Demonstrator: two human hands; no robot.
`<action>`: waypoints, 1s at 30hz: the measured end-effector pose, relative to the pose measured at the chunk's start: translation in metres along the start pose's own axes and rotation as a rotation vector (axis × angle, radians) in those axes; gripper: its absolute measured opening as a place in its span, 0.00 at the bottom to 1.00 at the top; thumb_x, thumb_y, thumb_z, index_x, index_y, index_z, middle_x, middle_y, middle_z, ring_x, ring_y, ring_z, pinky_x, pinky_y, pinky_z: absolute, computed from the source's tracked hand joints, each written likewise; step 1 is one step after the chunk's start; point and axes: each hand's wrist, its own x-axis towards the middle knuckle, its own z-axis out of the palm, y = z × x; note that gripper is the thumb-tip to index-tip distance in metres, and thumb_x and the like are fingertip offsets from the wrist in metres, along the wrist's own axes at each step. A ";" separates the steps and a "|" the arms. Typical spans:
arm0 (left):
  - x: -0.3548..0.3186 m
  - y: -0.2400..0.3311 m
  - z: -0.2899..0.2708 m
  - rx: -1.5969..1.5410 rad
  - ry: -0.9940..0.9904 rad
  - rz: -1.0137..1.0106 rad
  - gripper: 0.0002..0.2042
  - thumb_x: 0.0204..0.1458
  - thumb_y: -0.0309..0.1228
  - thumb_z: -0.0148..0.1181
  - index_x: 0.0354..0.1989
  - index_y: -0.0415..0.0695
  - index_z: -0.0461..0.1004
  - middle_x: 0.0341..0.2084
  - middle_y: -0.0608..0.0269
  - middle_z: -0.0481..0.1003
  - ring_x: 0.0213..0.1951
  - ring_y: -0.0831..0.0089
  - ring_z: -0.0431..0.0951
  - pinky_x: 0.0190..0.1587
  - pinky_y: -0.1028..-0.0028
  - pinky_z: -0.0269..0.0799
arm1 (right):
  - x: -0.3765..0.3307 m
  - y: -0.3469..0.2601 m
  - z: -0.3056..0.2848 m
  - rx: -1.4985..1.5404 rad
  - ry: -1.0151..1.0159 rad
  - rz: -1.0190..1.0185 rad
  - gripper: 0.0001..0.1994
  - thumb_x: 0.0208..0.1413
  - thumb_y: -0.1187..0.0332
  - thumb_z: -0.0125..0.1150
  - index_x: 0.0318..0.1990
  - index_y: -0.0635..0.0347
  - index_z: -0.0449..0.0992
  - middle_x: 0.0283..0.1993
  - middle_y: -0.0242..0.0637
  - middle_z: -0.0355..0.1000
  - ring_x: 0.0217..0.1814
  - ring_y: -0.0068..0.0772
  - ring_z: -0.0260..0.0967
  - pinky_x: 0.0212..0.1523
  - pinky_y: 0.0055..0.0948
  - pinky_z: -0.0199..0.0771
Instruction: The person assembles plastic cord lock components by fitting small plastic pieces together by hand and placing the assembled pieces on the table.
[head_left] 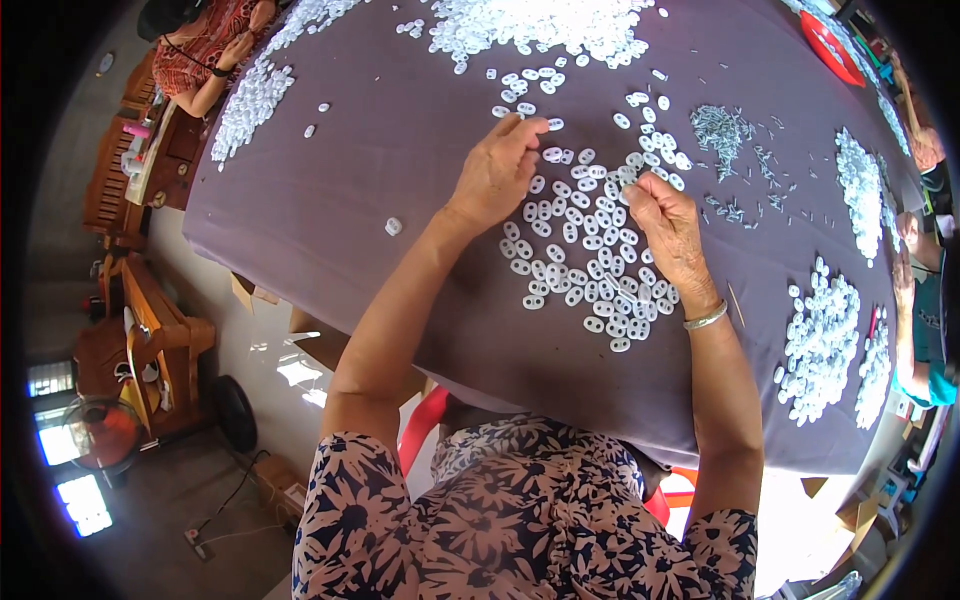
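Note:
Small white oval plastic pieces with two holes (580,216) lie scattered in a loose patch on the dark cloth-covered table. My left hand (497,172) is at the far left of this patch, its fingers bent and drawn together. Its fingertips come right up to one white piece (556,124); whether anything is pinched in them is hidden. At the patch's right side, my right hand (668,228) is closed, thumb against the curled fingers, beside more white pieces. What it grips, if anything, cannot be made out. A bracelet (706,316) circles my right wrist.
Small metal screws or pins (722,135) lie beyond my right hand. A large white heap (540,25) covers the far table, with another pile (822,345) at right. A thin stick (737,305) lies near my right wrist. A red tray (832,50) is far right. Other people sit around the table.

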 end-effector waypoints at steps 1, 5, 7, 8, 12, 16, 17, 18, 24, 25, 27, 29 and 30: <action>0.001 -0.006 -0.001 0.000 -0.003 0.000 0.12 0.47 0.19 0.56 0.40 0.43 0.70 0.32 0.59 0.70 0.31 0.62 0.75 0.33 0.66 0.72 | 0.000 0.000 0.001 0.002 0.002 0.002 0.16 0.61 0.65 0.54 0.22 0.58 0.61 0.20 0.17 0.50 0.23 0.11 0.43 0.22 0.16 0.44; 0.000 -0.004 -0.003 -0.045 -0.086 -0.074 0.17 0.45 0.17 0.57 0.44 0.44 0.70 0.34 0.61 0.69 0.31 0.68 0.75 0.34 0.72 0.73 | 0.001 0.000 -0.001 -0.018 0.015 -0.010 0.16 0.61 0.65 0.54 0.22 0.59 0.61 0.20 0.18 0.50 0.23 0.11 0.43 0.22 0.16 0.44; 0.000 0.010 0.004 -0.117 0.007 -0.144 0.15 0.44 0.19 0.60 0.42 0.44 0.72 0.35 0.61 0.69 0.31 0.68 0.75 0.34 0.71 0.72 | 0.000 -0.001 -0.001 -0.032 0.013 0.005 0.16 0.61 0.65 0.55 0.22 0.59 0.61 0.20 0.18 0.50 0.23 0.11 0.43 0.22 0.16 0.45; 0.000 0.008 0.006 -0.116 0.005 -0.146 0.15 0.44 0.19 0.60 0.42 0.44 0.72 0.35 0.61 0.69 0.31 0.68 0.75 0.34 0.71 0.72 | 0.000 -0.002 0.000 -0.017 0.013 -0.015 0.16 0.61 0.65 0.55 0.22 0.59 0.61 0.20 0.18 0.50 0.23 0.11 0.43 0.22 0.16 0.44; 0.007 -0.007 0.008 0.069 0.000 0.040 0.12 0.45 0.22 0.62 0.39 0.44 0.74 0.31 0.64 0.71 0.27 0.69 0.73 0.32 0.71 0.70 | 0.001 0.000 0.001 -0.008 0.009 -0.033 0.16 0.61 0.65 0.55 0.22 0.58 0.61 0.20 0.17 0.49 0.23 0.11 0.43 0.22 0.16 0.44; 0.010 -0.007 0.008 0.089 -0.074 -0.046 0.06 0.46 0.23 0.60 0.33 0.45 0.73 0.27 0.65 0.72 0.28 0.65 0.75 0.31 0.66 0.70 | 0.001 0.000 -0.001 -0.001 0.014 -0.029 0.16 0.61 0.65 0.55 0.22 0.58 0.61 0.20 0.17 0.49 0.23 0.10 0.43 0.22 0.16 0.44; 0.010 -0.005 0.008 0.089 -0.077 -0.048 0.06 0.46 0.23 0.60 0.33 0.45 0.73 0.27 0.65 0.72 0.28 0.65 0.75 0.31 0.66 0.70 | 0.001 -0.001 -0.002 -0.003 0.007 -0.010 0.15 0.60 0.66 0.55 0.24 0.61 0.62 0.20 0.19 0.51 0.24 0.11 0.44 0.23 0.17 0.47; 0.009 -0.003 0.009 0.058 -0.038 -0.063 0.05 0.46 0.23 0.60 0.32 0.44 0.73 0.26 0.64 0.72 0.28 0.65 0.75 0.31 0.67 0.70 | 0.001 -0.002 -0.002 -0.005 0.000 0.009 0.15 0.60 0.66 0.56 0.25 0.64 0.63 0.20 0.20 0.52 0.25 0.12 0.46 0.24 0.17 0.51; 0.008 -0.011 0.007 0.019 0.045 -0.070 0.06 0.45 0.21 0.59 0.32 0.44 0.72 0.25 0.64 0.70 0.25 0.66 0.73 0.30 0.69 0.69 | 0.002 0.001 -0.004 -0.001 0.003 0.006 0.15 0.60 0.66 0.57 0.25 0.64 0.63 0.20 0.20 0.52 0.24 0.12 0.46 0.24 0.17 0.51; 0.007 -0.011 0.005 -0.009 0.021 -0.050 0.07 0.45 0.20 0.59 0.33 0.44 0.72 0.25 0.63 0.70 0.25 0.67 0.73 0.29 0.69 0.70 | 0.002 0.001 -0.003 0.000 0.001 0.005 0.15 0.60 0.66 0.57 0.25 0.64 0.63 0.20 0.20 0.52 0.24 0.12 0.46 0.24 0.17 0.51; 0.008 -0.013 0.004 0.000 0.205 -0.101 0.08 0.44 0.19 0.59 0.33 0.44 0.73 0.26 0.62 0.69 0.25 0.68 0.73 0.29 0.70 0.70 | 0.002 -0.001 0.000 0.019 -0.002 0.001 0.15 0.60 0.66 0.57 0.25 0.64 0.62 0.20 0.20 0.52 0.24 0.12 0.46 0.24 0.17 0.51; 0.008 -0.011 0.005 0.004 0.388 -0.150 0.10 0.44 0.18 0.59 0.34 0.44 0.73 0.27 0.62 0.69 0.25 0.69 0.73 0.28 0.71 0.70 | 0.002 -0.001 -0.001 0.007 -0.002 -0.002 0.15 0.60 0.66 0.57 0.25 0.64 0.62 0.20 0.20 0.52 0.24 0.12 0.46 0.24 0.17 0.51; 0.007 -0.010 0.006 -0.011 0.377 -0.107 0.11 0.43 0.17 0.58 0.35 0.44 0.74 0.28 0.61 0.69 0.26 0.69 0.73 0.28 0.72 0.70 | 0.001 -0.001 -0.001 -0.004 -0.003 -0.004 0.15 0.59 0.66 0.57 0.25 0.64 0.63 0.20 0.20 0.52 0.24 0.13 0.45 0.24 0.17 0.51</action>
